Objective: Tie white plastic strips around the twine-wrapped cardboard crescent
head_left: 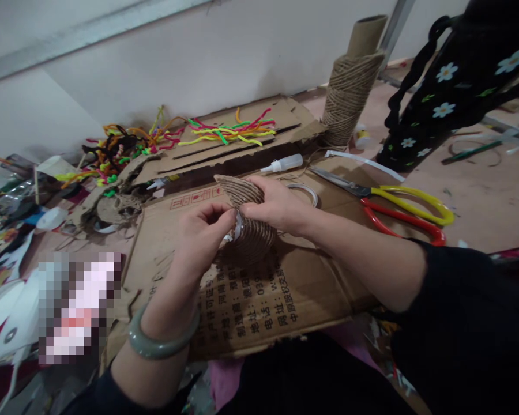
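Observation:
Above a printed cardboard sheet (320, 305), both hands hold a piece made of coiled brown jute twine (259, 233), with a pointed upper tip. My right hand (279, 202) is closed around its upper right side, thumb laid across the twine. At its left edge my left hand (203, 233) is pinching a white strip (239, 223); the other end of this strip is hidden. A green bangle circles the left wrist. Just behind my right hand, a white ring-like loop (307, 190) lies on the cardboard.
Scissors (367, 196) with yellow and red handles lie at right. A small glue bottle (285, 163) rests behind the hands. Further back stand a twine spool (350, 92) and a black flowered bag (450, 92). Coloured pipe cleaners (229, 129) and clutter fill the back left.

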`<state>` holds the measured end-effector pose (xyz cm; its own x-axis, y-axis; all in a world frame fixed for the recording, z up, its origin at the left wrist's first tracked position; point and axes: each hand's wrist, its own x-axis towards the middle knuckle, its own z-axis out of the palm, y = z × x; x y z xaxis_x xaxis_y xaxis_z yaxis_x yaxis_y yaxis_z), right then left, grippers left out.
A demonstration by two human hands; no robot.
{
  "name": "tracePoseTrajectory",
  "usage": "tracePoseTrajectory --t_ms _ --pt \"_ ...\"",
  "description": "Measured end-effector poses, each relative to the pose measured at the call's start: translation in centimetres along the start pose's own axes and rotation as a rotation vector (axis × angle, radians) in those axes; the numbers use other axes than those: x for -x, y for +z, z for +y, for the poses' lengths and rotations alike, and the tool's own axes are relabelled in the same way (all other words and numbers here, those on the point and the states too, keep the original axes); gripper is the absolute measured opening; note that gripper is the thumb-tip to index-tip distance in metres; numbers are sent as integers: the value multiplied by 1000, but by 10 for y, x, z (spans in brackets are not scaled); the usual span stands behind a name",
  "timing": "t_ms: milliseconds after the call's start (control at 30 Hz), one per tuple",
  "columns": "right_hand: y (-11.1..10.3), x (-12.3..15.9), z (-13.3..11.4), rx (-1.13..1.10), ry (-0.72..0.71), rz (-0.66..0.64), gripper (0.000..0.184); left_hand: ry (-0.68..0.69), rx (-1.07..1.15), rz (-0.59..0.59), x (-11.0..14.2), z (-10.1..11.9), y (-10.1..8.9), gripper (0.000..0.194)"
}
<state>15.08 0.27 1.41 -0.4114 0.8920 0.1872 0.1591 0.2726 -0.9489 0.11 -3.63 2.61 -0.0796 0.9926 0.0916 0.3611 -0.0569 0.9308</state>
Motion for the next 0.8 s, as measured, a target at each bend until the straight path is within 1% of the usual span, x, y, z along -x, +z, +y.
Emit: tracePoseTrajectory --t_ms 200,433,800 --pt "0 -1 1 -6 -6 -6 17 -1 -4 -10 1 1 0 13" --pt "-1 -1 0 29 3 0 14 10 20 -12 -1 -1 0 11" --pt "-1 -1 0 18 -5 2 17 18 15 -18 -1 -4 0 11"
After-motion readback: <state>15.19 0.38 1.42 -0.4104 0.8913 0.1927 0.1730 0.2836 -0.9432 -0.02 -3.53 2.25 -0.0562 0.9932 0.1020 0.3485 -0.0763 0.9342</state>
